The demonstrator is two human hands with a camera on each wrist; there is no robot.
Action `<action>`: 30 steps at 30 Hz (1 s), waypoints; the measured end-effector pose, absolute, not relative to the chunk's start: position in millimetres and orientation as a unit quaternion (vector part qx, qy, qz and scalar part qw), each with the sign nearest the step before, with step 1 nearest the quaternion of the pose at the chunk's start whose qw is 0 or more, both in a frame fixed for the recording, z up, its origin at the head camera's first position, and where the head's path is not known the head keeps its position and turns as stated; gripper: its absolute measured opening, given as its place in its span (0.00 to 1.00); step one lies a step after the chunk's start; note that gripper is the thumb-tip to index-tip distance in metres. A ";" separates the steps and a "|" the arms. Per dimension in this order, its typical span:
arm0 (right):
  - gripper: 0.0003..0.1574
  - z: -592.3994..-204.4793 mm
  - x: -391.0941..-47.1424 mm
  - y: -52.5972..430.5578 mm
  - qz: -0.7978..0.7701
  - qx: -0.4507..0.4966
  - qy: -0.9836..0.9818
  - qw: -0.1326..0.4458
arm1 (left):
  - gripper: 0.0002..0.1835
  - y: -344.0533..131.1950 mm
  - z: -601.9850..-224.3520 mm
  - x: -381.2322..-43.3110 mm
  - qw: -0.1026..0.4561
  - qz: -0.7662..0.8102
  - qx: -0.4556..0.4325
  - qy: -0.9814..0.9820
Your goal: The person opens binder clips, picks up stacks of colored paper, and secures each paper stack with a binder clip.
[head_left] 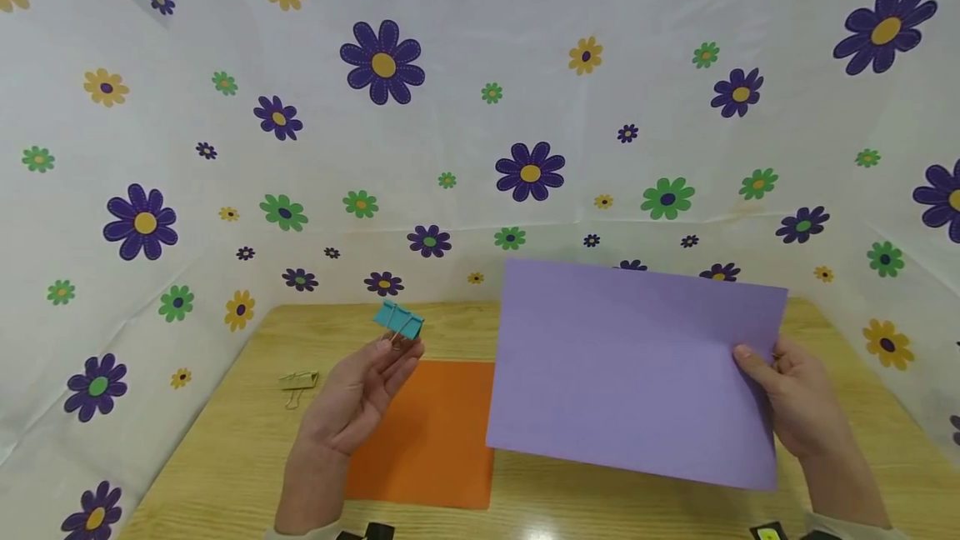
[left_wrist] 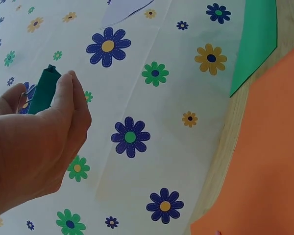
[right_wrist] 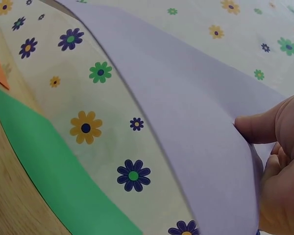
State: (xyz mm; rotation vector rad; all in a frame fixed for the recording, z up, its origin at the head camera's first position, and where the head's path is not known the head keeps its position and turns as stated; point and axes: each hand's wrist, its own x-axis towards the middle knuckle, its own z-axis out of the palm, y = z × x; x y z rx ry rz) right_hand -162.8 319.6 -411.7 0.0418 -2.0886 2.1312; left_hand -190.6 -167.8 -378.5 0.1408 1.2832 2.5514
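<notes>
My left hand (head_left: 348, 407) pinches a blue binder clip (head_left: 397, 320) by its wire handles, raised above the table. In the left wrist view the same binder clip (left_wrist: 44, 90) looks dark teal between thumb and fingers. On the other side, my right hand (head_left: 806, 402) grips the right edge of a purple sheet of paper (head_left: 633, 365), thumb on the near face. The sheet is held up and bends in the right wrist view; whether it is a single sheet I cannot tell. Clip and paper are apart.
An orange sheet (head_left: 427, 432) lies on the wooden table (head_left: 225, 448). A green sheet (right_wrist: 63, 171) shows in the wrist views. A gold binder clip (head_left: 302, 380) sits at the left. Flower-patterned white cloth (head_left: 465, 132) rises behind and along both sides.
</notes>
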 end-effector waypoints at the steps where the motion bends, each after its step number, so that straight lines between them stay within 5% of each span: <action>1: 0.24 -411.4 -162.8 319.5 0.709 0.014 -0.701 0.078 | 0.16 -167.7 -378.7 -190.5 0.139 0.880 0.053 0.451; 4: 0.29 -410.6 -162.7 319.6 0.705 0.016 -0.704 0.078 | 0.15 -165.9 -378.3 -189.8 0.134 0.862 0.054 0.487; 10: 0.17 -409.2 -161.4 321.7 0.725 0.016 -0.685 0.065 | 0.13 -158.4 -375.9 -186.7 0.119 0.809 0.036 0.575; 18: 0.14 -407.1 -158.6 323.0 0.742 0.034 -0.667 0.058 | 0.11 -152.5 -374.2 -182.6 0.097 0.773 0.053 0.624; 30: 0.24 -407.5 -158.3 322.8 0.738 0.042 -0.673 0.038 | 0.12 -144.2 -371.4 -177.5 0.077 0.703 0.050 0.705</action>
